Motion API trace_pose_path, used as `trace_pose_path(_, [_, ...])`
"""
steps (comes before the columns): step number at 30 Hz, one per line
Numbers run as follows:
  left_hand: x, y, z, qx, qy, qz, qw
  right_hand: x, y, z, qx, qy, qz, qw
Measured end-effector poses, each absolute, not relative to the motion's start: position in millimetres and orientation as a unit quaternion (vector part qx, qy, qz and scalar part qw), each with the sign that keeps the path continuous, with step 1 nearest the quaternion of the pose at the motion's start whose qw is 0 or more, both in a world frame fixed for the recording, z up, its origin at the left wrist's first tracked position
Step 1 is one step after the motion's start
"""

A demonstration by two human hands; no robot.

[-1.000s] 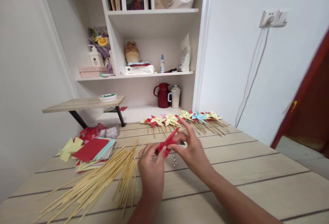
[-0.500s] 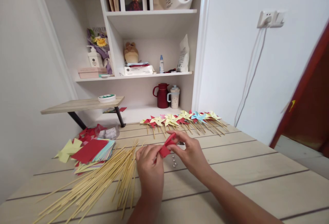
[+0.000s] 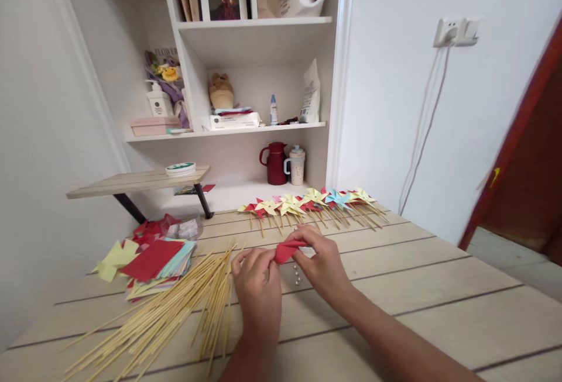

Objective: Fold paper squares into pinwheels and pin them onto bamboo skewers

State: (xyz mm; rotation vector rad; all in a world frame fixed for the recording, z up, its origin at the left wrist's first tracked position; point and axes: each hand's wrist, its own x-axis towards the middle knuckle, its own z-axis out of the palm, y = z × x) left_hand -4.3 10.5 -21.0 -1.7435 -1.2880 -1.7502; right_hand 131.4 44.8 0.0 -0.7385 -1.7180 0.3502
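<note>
A small piece of red paper (image 3: 286,251), partly folded, is held up over the table between both hands. My left hand (image 3: 257,279) pinches its left edge. On the other side, my right hand (image 3: 320,262) grips the upper right part with thumb and fingers. Several small silvery beads (image 3: 297,275) lie on the table just below the paper. Left of my left hand spreads a loose heap of thin wooden sticks (image 3: 175,306). Finished paper pinwheels (image 3: 292,205) on sticks lie in a row beyond my hands.
A stack of coloured paper squares (image 3: 153,259) lies at the left, with a yellow folded pinwheel (image 3: 115,260) beside it. Behind is a clear box (image 3: 188,227). A small raised stand (image 3: 140,182) holds a round white container (image 3: 180,169). A red jug (image 3: 276,164) and a cup (image 3: 297,167) stand at the back.
The red paper has turned and now lies flatter, its folded flap pressed down. My right fingers have lowered and closed in on it. The view has shifted slightly.
</note>
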Motion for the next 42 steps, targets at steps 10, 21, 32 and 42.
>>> trace_pose_path(10, [-1, 15, -16, -0.520, -0.532, -0.641, -0.187, 137, 48, 4, -0.331, -0.708, 0.280, 0.558])
trace_pose_path(21, [-9, 17, -19, -0.508, -0.538, -0.654, -0.160, 146, 59, 5, -0.331, -0.676, 0.356, 0.554])
trace_pose_path(32, [-6, 12, -17, -0.647, -0.421, -0.615, 0.161, 147, 50, 9, -0.262, -0.737, 0.254, 0.569])
trace_pose_path(42, [-12, -5, -5, -0.675, -0.360, -0.556, 0.324, 148, 47, 12, -0.126, -0.776, 0.089, 0.612])
